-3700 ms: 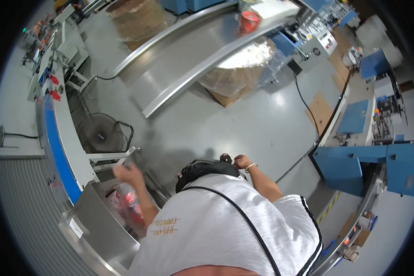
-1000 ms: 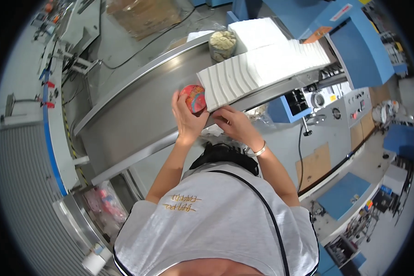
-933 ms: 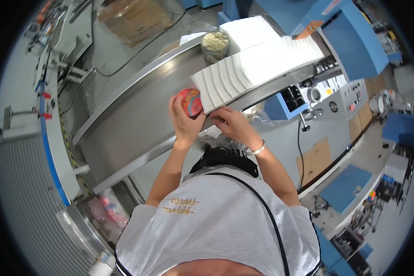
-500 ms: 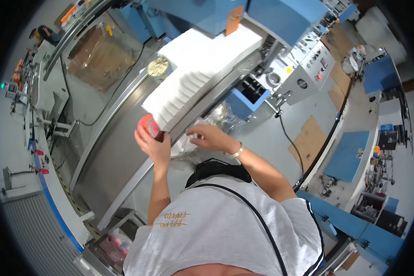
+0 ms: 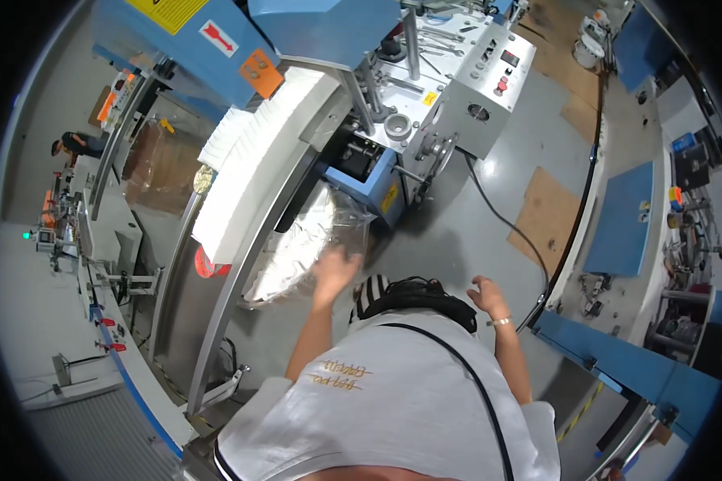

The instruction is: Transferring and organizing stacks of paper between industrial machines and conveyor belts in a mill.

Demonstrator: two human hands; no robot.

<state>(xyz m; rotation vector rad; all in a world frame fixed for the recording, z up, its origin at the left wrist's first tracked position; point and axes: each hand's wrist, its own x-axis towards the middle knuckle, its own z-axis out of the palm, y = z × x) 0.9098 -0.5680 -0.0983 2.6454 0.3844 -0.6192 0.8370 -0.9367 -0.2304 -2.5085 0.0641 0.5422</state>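
Head view: left hand (image 5: 334, 268) is open and blurry, fingers spread, reaching at the clear plastic bag (image 5: 301, 248) of white stuff hanging under the conveyor (image 5: 208, 313). Right hand (image 5: 486, 295) hangs open, holding nothing. I'd say get a firm pinch on the bag's rim and don't paw at slippery film. Versus 0.5 s ago: the red round thing (image 5: 206, 264) has left the left hand and now sits on the belt by the white stack (image 5: 249, 176).

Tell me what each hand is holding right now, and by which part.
Nothing is held. The left hand is blurred and open beside the clear plastic bag below the conveyor; whether it touches cannot be told. The right hand hangs empty, fingers spread.
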